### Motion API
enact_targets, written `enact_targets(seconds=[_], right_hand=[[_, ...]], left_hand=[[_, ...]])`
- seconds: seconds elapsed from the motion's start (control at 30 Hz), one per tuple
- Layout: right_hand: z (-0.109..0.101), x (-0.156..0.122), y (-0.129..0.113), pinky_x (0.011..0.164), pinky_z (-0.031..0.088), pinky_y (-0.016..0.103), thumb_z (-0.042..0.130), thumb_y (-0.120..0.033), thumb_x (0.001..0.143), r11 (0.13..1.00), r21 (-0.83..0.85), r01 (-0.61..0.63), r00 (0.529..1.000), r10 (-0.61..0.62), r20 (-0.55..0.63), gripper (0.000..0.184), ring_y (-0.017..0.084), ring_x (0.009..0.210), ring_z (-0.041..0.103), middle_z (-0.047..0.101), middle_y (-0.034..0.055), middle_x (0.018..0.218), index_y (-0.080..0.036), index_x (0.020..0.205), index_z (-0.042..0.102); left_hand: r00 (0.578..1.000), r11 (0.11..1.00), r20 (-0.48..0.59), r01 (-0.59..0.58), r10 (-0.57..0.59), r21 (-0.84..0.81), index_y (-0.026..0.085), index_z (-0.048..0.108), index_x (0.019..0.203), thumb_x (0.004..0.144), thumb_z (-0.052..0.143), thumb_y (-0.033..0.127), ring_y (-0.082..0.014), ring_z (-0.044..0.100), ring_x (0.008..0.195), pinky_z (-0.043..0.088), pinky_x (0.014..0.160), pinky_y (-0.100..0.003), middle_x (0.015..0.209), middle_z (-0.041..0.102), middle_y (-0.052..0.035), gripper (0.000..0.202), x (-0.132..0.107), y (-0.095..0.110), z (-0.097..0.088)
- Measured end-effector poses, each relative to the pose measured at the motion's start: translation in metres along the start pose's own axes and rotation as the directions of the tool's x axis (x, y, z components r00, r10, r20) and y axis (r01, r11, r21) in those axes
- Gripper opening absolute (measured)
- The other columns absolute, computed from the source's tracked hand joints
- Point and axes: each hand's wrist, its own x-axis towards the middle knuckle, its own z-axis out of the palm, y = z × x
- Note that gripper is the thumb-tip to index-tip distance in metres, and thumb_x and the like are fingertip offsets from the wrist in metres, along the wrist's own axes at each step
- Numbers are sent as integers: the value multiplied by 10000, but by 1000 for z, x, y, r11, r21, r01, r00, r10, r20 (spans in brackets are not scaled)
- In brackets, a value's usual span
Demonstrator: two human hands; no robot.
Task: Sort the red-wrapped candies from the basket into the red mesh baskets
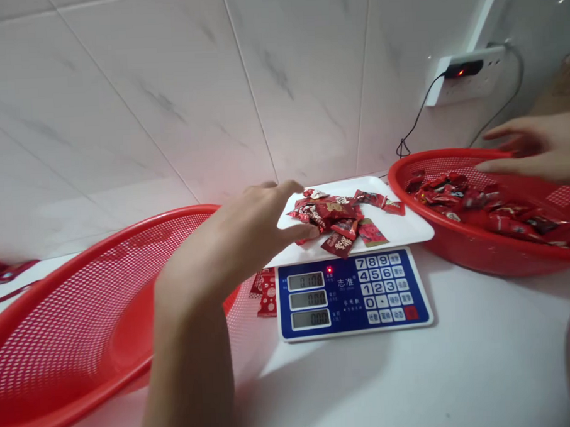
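My left hand [261,224] reaches over the left side of the white weighing tray [411,230], thumb and fingers apart. Its thumb tip is right by a pile of red wrapped candies [335,214]; whether it touches them I cannot tell. The tray sits on a blue-faced digital scale [348,299] whose top display seems to read 0.108. Above the right red basket [485,245], my right hand [541,145] hangs with fingers spread, and no item shows in it. Many red-wrapped candies [497,207] lie in that basket.
A large red mesh basket [77,336] stands at left, partly behind my left forearm. Red packets [267,293] lie between it and the scale. Behind is a tiled wall [302,80] with a power socket [489,82], a plugged-in adapter and a thin cable.
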Motion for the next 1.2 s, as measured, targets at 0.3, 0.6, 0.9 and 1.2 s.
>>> enact_targets(seconds=[0.3, 0.6, 0.9, 1.2], right_hand=[[50, -23, -119, 1171, 317, 591, 827, -712, 512, 897, 318, 307, 767, -431, 476, 1449, 425, 1502, 198, 178, 127, 1659, -230, 1639, 54], [71, -21, -125, 1227, 144, 570, 800, -709, 569, 927, 234, 294, 720, -376, 584, 1490, 378, 1531, -38, -29, 206, 1659, -180, 1616, -118], [84, -26, -137, 1158, 318, 547, 728, -594, 756, 808, 518, 281, 691, -545, 475, 1173, 369, 1498, 238, 269, 184, 1604, -273, 1636, 22], [78, -34, -143, 1025, 507, 499, 740, -308, 697, 641, 766, 50, 693, -575, 436, 1203, 347, 1251, 574, 467, 188, 1500, -185, 1637, 0]], left_hand=[[890, 997, 456, 32, 1, -65, 288, -122, 1594, 555, 774, 724, -439, 200, 1511, 374, 1141, -526, 1686, -123, -124, 1439, 54, 14, 28], [851, 995, 519, -38, 83, -97, 171, -152, 1586, 326, 893, 646, -457, -171, 1507, 65, 1191, -678, 1629, -197, -231, 1705, 116, -15, 53], [854, 797, 243, -275, 459, -538, 236, -145, 1590, 581, 756, 781, -390, 172, 1529, 216, 1210, -589, 1649, 149, -234, 1458, 95, -37, 82], [921, 857, 142, -268, 361, -440, 288, 102, 1611, 642, 782, 710, -370, 378, 1380, 300, 1172, -542, 1482, 363, -181, 1257, 78, -12, 90]])
